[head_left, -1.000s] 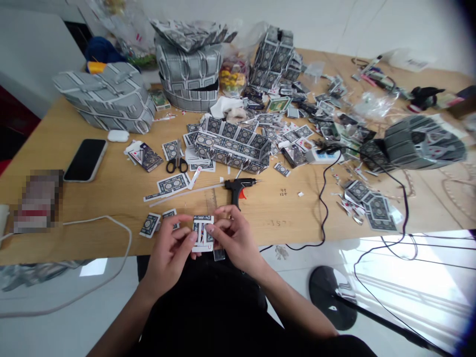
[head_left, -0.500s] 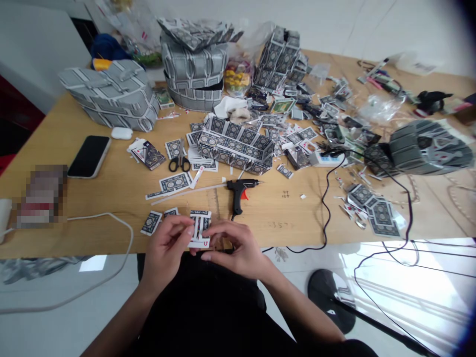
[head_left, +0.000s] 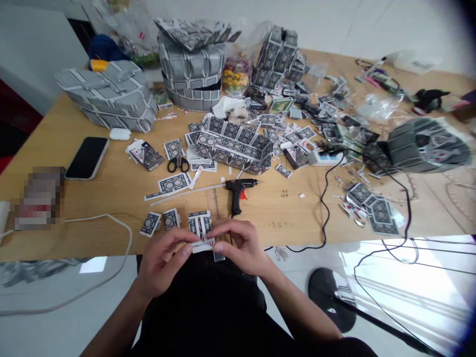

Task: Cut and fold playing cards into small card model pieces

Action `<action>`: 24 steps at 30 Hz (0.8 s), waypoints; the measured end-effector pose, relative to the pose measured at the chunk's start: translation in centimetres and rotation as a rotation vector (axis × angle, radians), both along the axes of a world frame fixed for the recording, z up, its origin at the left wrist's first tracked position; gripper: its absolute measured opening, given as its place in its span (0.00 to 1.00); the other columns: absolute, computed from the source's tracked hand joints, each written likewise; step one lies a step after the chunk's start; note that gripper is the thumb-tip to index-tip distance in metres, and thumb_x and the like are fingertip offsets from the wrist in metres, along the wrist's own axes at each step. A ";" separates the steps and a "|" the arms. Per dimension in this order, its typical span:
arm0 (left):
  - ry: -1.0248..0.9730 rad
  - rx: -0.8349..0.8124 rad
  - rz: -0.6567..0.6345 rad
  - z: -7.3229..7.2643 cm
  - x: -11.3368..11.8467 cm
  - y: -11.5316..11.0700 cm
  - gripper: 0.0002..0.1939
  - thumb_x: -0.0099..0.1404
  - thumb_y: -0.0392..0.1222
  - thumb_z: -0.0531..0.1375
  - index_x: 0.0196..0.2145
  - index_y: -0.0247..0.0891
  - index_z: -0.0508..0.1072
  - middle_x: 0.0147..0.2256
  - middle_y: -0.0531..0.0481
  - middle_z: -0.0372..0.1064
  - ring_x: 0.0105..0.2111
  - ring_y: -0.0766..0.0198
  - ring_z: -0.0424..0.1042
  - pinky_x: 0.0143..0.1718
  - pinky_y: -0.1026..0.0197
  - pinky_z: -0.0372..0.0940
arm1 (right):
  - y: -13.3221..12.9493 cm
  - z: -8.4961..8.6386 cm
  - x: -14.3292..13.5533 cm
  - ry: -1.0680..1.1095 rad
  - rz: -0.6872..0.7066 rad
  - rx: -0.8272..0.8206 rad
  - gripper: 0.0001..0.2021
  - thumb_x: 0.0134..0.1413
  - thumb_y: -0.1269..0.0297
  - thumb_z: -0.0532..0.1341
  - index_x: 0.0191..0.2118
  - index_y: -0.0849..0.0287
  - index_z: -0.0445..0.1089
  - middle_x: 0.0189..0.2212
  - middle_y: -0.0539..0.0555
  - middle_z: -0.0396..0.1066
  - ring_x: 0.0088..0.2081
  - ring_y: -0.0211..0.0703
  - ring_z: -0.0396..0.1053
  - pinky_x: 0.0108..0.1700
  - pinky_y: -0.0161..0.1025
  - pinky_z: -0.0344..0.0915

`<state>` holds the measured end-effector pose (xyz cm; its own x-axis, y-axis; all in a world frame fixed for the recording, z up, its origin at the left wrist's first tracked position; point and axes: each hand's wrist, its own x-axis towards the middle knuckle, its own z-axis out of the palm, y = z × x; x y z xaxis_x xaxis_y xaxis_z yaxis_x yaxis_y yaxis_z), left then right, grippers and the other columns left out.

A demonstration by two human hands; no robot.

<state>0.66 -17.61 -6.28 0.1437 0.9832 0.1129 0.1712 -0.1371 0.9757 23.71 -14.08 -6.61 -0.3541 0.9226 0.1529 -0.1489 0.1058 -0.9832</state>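
A folded playing-card piece [head_left: 200, 221] with dark patterned strips lies at the table's front edge, its white lower flap between my hands. My left hand [head_left: 165, 258] touches the flap's left side with curled fingers. My right hand [head_left: 238, 245] has its fingertips on the piece's right side, and its thumb is by a clear ruler [head_left: 213, 198] that runs partly under the hand. Two small folded cards, one [head_left: 150, 224] further left and one [head_left: 171, 218] nearer, lie beside the piece. A black glue gun [head_left: 236, 194] with a red trigger rests just beyond my right hand.
Scissors [head_left: 178, 159], card strips [head_left: 174, 183] and an open card-made tray [head_left: 234, 146] lie further back. A phone [head_left: 88, 157] is at the left. Woven card baskets [head_left: 191, 74] stand behind, beside scattered cards. A black cable [head_left: 327, 213] crosses the table at right.
The card piece has come down onto the table edge, its white flap shifted slightly right and lower. My hands have moved slightly apart, uncovering the nearer small card and the ruler.
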 end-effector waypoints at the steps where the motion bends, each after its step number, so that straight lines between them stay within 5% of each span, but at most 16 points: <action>1: 0.004 0.029 -0.020 0.1 0.0 0.1 0.07 0.74 0.38 0.63 0.43 0.41 0.83 0.34 0.49 0.82 0.31 0.61 0.80 0.34 0.64 0.73 | 0.1 0.1 -0.1 0.035 -0.011 -0.039 0.11 0.65 0.55 0.74 0.45 0.55 0.82 0.37 0.55 0.83 0.37 0.43 0.80 0.41 0.38 0.76; 6: 0.043 0.125 -0.081 0.3 0.1 0.1 0.09 0.71 0.31 0.64 0.44 0.43 0.81 0.35 0.52 0.82 0.33 0.64 0.81 0.36 0.67 0.71 | 0.5 0.8 -0.8 0.097 -0.054 -0.161 0.13 0.69 0.58 0.70 0.55 0.54 0.77 0.33 0.50 0.78 0.34 0.38 0.75 0.40 0.35 0.73; 18: 0.046 0.084 -0.179 -0.7 -0.6 -0.3 0.18 0.68 0.32 0.68 0.53 0.45 0.77 0.44 0.48 0.83 0.44 0.58 0.84 0.49 0.61 0.77 | 0.2 0.7 -0.6 0.002 -0.025 -0.198 0.08 0.69 0.60 0.69 0.46 0.56 0.86 0.30 0.53 0.79 0.27 0.35 0.67 0.28 0.33 0.62; 24: 0.154 0.277 -0.161 -0.1 -0.1 0.5 0.17 0.65 0.34 0.74 0.50 0.44 0.79 0.41 0.50 0.84 0.40 0.62 0.85 0.47 0.65 0.77 | 0.1 0.7 -1.1 0.079 -0.036 -0.255 0.10 0.56 0.63 0.78 0.43 0.55 0.86 0.28 0.50 0.79 0.26 0.35 0.69 0.30 0.34 0.64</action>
